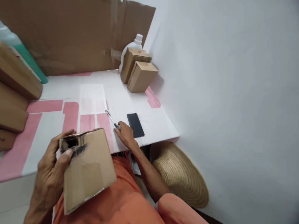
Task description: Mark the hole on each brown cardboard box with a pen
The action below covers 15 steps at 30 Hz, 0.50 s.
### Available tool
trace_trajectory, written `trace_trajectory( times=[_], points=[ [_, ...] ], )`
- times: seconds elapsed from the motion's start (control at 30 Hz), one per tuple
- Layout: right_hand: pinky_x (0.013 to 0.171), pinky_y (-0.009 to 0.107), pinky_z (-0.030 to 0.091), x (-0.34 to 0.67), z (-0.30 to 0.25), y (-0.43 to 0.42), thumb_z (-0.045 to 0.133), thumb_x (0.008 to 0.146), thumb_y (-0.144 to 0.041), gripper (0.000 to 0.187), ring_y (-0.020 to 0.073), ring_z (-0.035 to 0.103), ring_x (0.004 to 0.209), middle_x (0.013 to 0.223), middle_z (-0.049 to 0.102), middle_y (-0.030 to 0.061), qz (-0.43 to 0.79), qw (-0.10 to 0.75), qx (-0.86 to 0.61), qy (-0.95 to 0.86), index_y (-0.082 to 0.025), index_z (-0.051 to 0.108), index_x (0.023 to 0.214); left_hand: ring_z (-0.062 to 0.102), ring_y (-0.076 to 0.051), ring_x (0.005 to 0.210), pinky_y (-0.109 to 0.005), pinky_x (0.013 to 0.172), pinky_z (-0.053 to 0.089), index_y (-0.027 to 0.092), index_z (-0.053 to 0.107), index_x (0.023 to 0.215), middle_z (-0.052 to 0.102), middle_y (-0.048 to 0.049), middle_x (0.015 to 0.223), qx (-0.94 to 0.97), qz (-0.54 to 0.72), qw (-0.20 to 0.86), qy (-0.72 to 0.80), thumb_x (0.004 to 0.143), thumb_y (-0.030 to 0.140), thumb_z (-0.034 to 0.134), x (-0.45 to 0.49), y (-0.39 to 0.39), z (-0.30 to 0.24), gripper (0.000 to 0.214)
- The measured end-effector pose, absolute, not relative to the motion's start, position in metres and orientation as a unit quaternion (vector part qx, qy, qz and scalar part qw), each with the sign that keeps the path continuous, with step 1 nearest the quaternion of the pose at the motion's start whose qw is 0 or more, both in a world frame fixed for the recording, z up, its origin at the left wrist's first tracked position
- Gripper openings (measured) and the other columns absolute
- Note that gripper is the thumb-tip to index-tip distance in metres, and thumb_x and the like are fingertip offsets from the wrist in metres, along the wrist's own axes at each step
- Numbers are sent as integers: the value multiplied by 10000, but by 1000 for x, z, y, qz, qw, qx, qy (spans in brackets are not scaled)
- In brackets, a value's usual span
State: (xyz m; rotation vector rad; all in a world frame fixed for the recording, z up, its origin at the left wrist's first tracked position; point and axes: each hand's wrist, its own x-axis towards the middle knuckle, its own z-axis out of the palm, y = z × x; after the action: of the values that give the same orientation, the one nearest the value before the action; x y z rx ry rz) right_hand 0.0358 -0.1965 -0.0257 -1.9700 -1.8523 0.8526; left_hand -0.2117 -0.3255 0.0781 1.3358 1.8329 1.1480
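Note:
A cardboard box (93, 168) with a torn, black-smudged hole near one corner is tilted over my lap. My left hand (51, 171) grips its left side, thumb pressed beside the hole. On the table, my right hand (125, 134) has its fingers closed at the near end of a thin pen (111, 119), silver with a dark section. The pen's far end points away to the left, close to a white paper sheet (92, 99). Just right of my right hand lies a black smartphone (135, 125), screen up.
Two small boxes (143, 77) and a white bottle (138, 39) stand at the back right. Stacked boxes (11, 109) and a green-liquid bottle (30, 59) line the left. A cardboard panel (70, 37) rises behind. A straw hat (179, 174) sits below the table's right edge, by the wall.

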Motion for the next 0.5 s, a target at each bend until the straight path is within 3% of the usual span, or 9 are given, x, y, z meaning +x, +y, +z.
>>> trace_trajectory(
  times=[0.1, 0.2, 0.33, 0.4, 0.5],
  points=[
    [896, 377, 512, 28, -30, -183, 688, 967, -182, 35, 298, 749, 1014, 1016, 800, 146, 318, 170, -690, -628, -194, 658, 979, 628, -331, 1325, -490, 1208, 483, 295, 684, 1431, 709, -48, 1417, 503, 451, 310, 669, 981, 617, 608, -206, -328, 78, 559],
    [731, 325, 517, 35, -21, -180, 646, 952, -231, 168, 246, 720, 779, 728, 699, 50, 362, 219, -668, -612, -231, 562, 806, 637, -321, 1301, -495, 1223, 470, 279, 663, 1438, 704, -64, 1410, 502, 466, 328, 651, 1002, 589, 599, -204, -330, 77, 539],
    [517, 250, 464, 46, 33, -198, 493, 1032, -447, 210, 155, 632, 575, 716, 628, -32, 423, 368, -601, -570, -264, 486, 931, 641, -333, 1284, -534, 1214, 470, 258, 638, 1443, 696, -97, 1416, 498, 475, 355, 633, 1002, 587, 599, -204, -330, 77, 552],
    [478, 230, 472, 42, 71, -217, 632, 980, -451, 216, 139, 663, 575, 782, 695, -28, 499, 524, -462, -513, -266, 522, 965, 654, -333, 1254, -539, 1180, 494, 246, 634, 1442, 699, -107, 1402, 497, 479, 359, 629, 1002, 590, 590, -202, -329, 78, 560],
    [452, 218, 508, 21, 110, -252, 753, 983, -384, 181, 139, 714, 584, 811, 756, -15, 591, 533, -313, -519, -259, 623, 981, 671, -324, 1216, -519, 1126, 524, 232, 633, 1437, 704, -111, 1382, 504, 479, 353, 625, 1007, 582, 586, -199, -330, 80, 557]
  ],
)
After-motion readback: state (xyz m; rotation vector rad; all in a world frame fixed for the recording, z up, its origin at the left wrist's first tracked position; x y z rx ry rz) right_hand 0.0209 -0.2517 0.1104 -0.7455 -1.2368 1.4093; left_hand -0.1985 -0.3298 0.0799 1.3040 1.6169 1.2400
